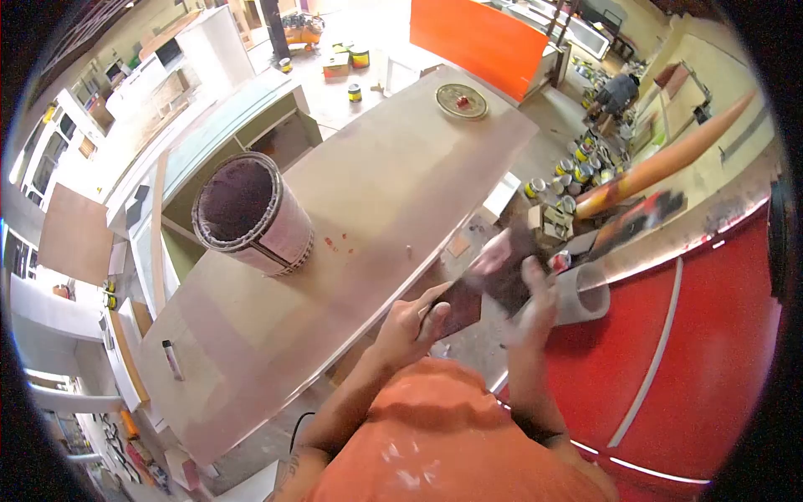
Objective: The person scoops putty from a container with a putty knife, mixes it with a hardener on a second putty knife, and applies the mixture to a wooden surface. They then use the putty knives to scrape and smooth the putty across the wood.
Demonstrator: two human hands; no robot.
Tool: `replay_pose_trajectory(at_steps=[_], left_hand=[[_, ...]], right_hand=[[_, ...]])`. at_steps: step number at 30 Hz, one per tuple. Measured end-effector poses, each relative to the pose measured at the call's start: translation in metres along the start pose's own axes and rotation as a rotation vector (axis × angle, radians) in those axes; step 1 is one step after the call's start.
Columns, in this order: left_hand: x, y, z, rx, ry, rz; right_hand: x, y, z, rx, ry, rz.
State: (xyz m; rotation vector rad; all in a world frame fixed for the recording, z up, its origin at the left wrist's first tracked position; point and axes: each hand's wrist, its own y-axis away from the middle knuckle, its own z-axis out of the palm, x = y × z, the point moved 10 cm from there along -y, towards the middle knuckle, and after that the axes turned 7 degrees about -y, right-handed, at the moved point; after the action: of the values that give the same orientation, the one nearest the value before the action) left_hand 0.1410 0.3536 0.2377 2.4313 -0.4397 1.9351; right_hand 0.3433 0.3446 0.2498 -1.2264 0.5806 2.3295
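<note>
My left hand (403, 333) is closed on a flat, dark brown sheet (462, 309) that looks like sandpaper, thumb on top. My right hand (534, 305), blurred by motion, grips another dark piece (508, 283); its kind is hard to make out. The two pieces are close together in front of my body, beyond the table's near edge. To the left, a large open paint can (288, 230) with a dark inside stands on the long tabletop (376, 167). Red specks mark the surface beside it.
A round lid (461, 101) lies at the table's far end, and a small white marker-like stick (172, 360) at its left end. Red panels (636, 368) and a translucent plastic container (583, 294) are on my right. Further back, a person (617, 94) bends near several paint cans.
</note>
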Motion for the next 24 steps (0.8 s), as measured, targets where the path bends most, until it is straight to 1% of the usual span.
replay_pose_trajectory(at_steps=[1, 2, 3, 4, 5, 6, 7, 9, 10, 11, 12, 13, 14, 15, 16, 17, 18, 19, 20, 21, 22, 23, 24], left_hand=[[-0.009, 0.002, 0.006, -0.082, 0.064, -0.050], [-0.017, 0.003, 0.014, -0.160, 0.126, -0.101], [-0.023, 0.004, 0.024, -0.167, 0.128, -0.111], [-0.047, 0.005, 0.033, -0.039, 0.460, -0.310], [-0.067, 0.009, 0.046, 0.101, 0.790, -0.503], [-0.053, 0.001, 0.057, 0.084, 0.991, -0.487], [-0.049, 0.007, 0.068, 0.075, 1.132, -0.687], [-0.056, 0.009, 0.089, 0.023, 1.248, -0.786], [-0.064, 0.010, 0.092, 0.029, 1.245, -0.791], [-0.070, 0.008, 0.094, -0.009, 1.117, -0.747], [-0.070, 0.007, 0.095, -0.057, 0.989, -0.703], [-0.068, 0.010, 0.097, -0.075, 0.987, -0.709], [-0.058, 0.004, 0.089, -0.083, 0.974, -0.616], [-0.050, 0.000, 0.082, -0.094, 0.960, -0.527], [-0.049, -0.001, 0.074, -0.065, 0.945, -0.461], [-0.039, -0.004, 0.073, -0.081, 0.940, -0.455], [-0.034, 0.000, 0.075, -0.067, 1.050, -0.601], [-0.034, 0.005, 0.078, -0.041, 1.161, -0.745], [-0.027, 0.003, 0.086, -0.123, 1.324, -0.739], [-0.032, 0.005, 0.103, -0.485, 1.670, -0.436], [-0.022, 0.006, 0.107, -0.556, 1.814, -0.478], [-0.007, 0.008, 0.112, -0.628, 1.957, -0.529], [0.014, 0.009, 0.113, -0.728, 2.099, -0.536]], right_hand=[[-0.005, -0.012, -0.003, -0.039, -0.235, 0.055], [-0.022, -0.022, -0.016, -0.031, -0.252, -0.022], [-0.038, -0.029, -0.029, -0.025, -0.261, -0.094], [-0.049, -0.029, -0.028, -0.130, -0.300, -0.109], [-0.049, -0.031, -0.054, -0.141, -0.243, -0.159], [-0.051, -0.024, -0.080, -0.142, -0.032, -0.348], [-0.052, -0.017, -0.098, -0.142, 0.180, -0.536], [-0.079, 0.067, 0.010, -0.856, 0.398, -0.809], [-0.066, 0.082, 0.015, -0.909, 0.438, -0.882], [-0.051, 0.091, 0.011, -0.953, 0.481, -0.959], [-0.008, 0.051, 0.016, -1.196, 0.109, -0.214], [-0.006, 0.046, 0.012, -1.180, 0.116, -0.222], [-0.012, 0.033, 0.006, -0.957, 0.574, -0.545], [-0.022, 0.025, -0.003, -0.665, 1.017, -0.838], [-0.021, 0.013, -0.014, -0.643, 1.024, -0.842], [-0.016, -0.014, -0.034, -0.589, 1.004, -0.725], [-0.015, -0.031, -0.037, -0.541, 0.976, -0.608], [-0.018, -0.029, -0.029, -0.543, 0.966, -0.619], [-0.024, -0.035, -0.031, -0.366, 0.346, -0.283], [-0.003, -0.038, -0.038, -0.172, -0.265, 0.067], [0.028, -0.052, -0.056, -0.188, -0.415, 0.269], [0.042, -0.060, -0.056, -0.190, -0.429, 0.273], [0.063, -0.064, -0.048, -0.247, -0.415, 0.391]])
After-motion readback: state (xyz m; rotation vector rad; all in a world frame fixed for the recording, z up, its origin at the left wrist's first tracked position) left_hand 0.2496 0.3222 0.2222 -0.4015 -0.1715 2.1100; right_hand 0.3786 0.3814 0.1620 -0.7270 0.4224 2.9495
